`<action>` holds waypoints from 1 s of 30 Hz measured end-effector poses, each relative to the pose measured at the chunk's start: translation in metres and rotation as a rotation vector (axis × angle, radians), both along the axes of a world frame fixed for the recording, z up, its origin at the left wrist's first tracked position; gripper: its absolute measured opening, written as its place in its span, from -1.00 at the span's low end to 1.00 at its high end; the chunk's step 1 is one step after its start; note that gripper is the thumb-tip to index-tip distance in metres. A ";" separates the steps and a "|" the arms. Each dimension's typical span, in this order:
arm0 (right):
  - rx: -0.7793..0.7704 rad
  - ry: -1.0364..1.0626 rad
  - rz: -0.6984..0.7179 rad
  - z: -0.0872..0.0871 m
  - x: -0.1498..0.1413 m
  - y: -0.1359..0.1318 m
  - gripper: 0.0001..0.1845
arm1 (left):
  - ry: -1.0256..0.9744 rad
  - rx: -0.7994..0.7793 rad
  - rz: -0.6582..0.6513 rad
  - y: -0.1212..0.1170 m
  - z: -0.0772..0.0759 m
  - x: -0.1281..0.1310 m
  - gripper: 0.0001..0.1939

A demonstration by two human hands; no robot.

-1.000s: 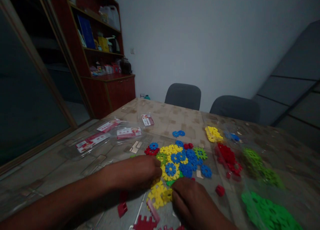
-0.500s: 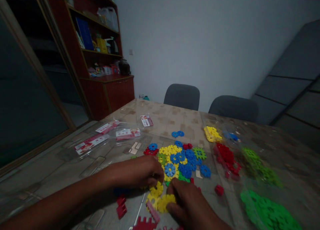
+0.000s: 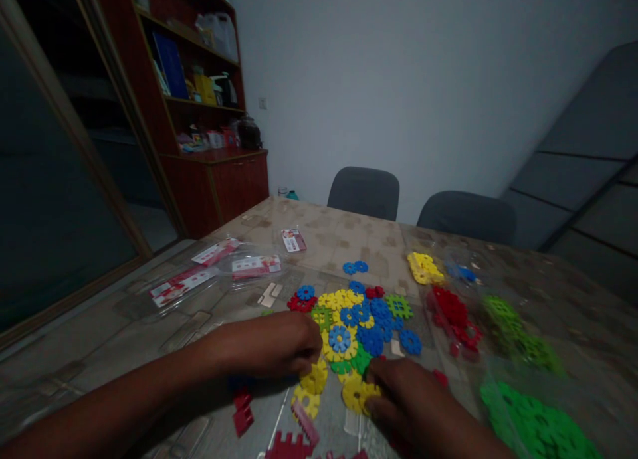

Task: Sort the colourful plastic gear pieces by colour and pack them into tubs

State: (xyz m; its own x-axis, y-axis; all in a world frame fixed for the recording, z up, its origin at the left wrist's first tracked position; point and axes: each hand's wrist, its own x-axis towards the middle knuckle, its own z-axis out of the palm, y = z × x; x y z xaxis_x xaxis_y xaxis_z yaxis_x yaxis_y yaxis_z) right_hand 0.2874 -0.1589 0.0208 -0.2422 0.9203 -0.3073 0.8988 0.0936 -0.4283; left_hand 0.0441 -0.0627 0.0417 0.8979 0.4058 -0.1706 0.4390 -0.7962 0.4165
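- Nearest the person, a dark red toothed piece [image 3: 288, 447] lies flat beside a ridged pink strip [image 3: 306, 422].
- The right hand [image 3: 411, 396] has thumb and fingertips closed on the rim of a yellow disc [image 3: 353, 394], just on the near side of the mixed pieces.
- That disc looks like thin, smooth plastic with a slotted edge; it should prove light, stiff and perhaps slightly slick, best pinched at its rim.
- The left hand [image 3: 286, 343] curls its fingers next to another yellow disc [image 3: 314, 378]; whether it grips anything cannot be told.
- Beyond, blue wheels [image 3: 371, 339] overlap loosely near a lime lattice square [image 3: 399, 306].
- To the right, see-through, probably flimsy trays hold red pieces [image 3: 451, 309] and green pieces [image 3: 538, 422].
- Farther off stand rounded grey chairs [image 3: 363, 192].
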 end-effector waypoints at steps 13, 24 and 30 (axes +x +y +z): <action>0.142 0.012 -0.068 -0.022 -0.023 -0.005 -0.46 | 0.103 0.040 0.117 -0.015 -0.005 0.011 -0.54; 0.133 0.048 -0.068 -0.024 -0.023 -0.001 -0.45 | 0.019 -0.046 0.034 -0.009 -0.013 0.009 -0.68; 0.111 0.054 -0.135 -0.018 -0.028 0.001 -0.69 | -0.029 -0.075 0.005 -0.006 -0.016 0.006 -0.76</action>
State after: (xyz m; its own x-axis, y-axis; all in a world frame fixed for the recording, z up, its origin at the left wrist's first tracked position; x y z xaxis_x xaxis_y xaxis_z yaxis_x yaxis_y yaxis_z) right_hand 0.2594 -0.1579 0.0030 -0.1272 0.9731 -0.1922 0.8824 0.0225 -0.4699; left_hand 0.0500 -0.0691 0.0254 0.9010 0.3972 -0.1746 0.4296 -0.7604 0.4871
